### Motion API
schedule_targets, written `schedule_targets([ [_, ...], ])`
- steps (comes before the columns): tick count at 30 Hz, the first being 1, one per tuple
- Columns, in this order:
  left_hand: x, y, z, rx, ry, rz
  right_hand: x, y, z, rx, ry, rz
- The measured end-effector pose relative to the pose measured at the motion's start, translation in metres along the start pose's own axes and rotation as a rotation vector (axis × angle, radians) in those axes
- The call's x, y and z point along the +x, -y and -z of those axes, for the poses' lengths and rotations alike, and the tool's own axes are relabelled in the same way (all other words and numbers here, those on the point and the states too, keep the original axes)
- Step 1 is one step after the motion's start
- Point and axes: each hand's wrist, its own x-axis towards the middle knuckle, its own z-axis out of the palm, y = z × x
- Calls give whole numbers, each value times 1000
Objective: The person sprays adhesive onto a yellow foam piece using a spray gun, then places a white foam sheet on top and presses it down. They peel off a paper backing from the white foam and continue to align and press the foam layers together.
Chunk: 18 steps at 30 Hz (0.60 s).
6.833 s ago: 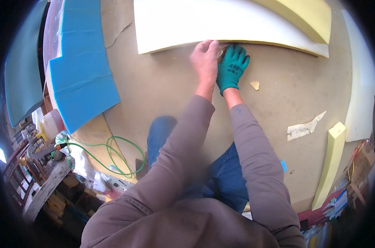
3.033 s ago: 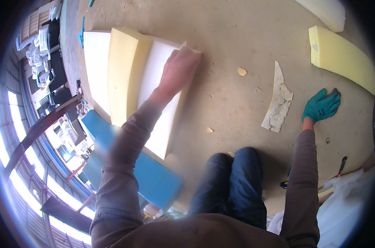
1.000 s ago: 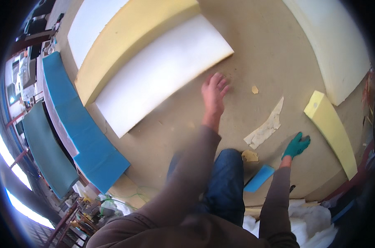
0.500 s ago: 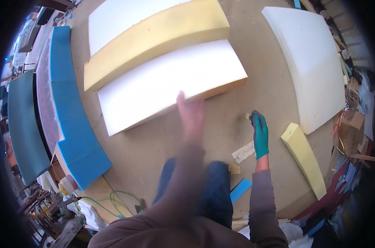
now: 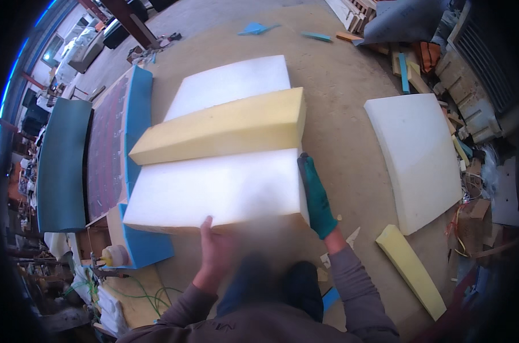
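A thick white foam block with a yellowish near edge lies across in front of me. My left hand is bare and grips its near edge, thumb up on the white face, the other fingers hidden or blurred below. My right hand, in a green glove with dark fingertips, presses along the block's right end, and its fingers are closed against it. Just beyond is a long yellow foam block, touching or nearly touching the white one. Behind that lies another white foam piece.
On the right are a large white foam slab and a narrow yellow foam wedge. Blue foam and a dark green curved panel stand on the left. Wood scraps and a cardboard box line the right side.
My right hand has moved from the scraps on the floor to the block's right end. My left hand has shifted left along the near edge. The view has tilted up.
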Motion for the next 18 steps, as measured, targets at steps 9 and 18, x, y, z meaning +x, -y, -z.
schedule_targets([
  [9, -15, 57, 46, 2, 320, 139, 37, 110, 32, -134, 104, 238],
  [18, -71, 60, 108, -151, 255, 181, 27, 224, -28, -75, 278, 569],
])
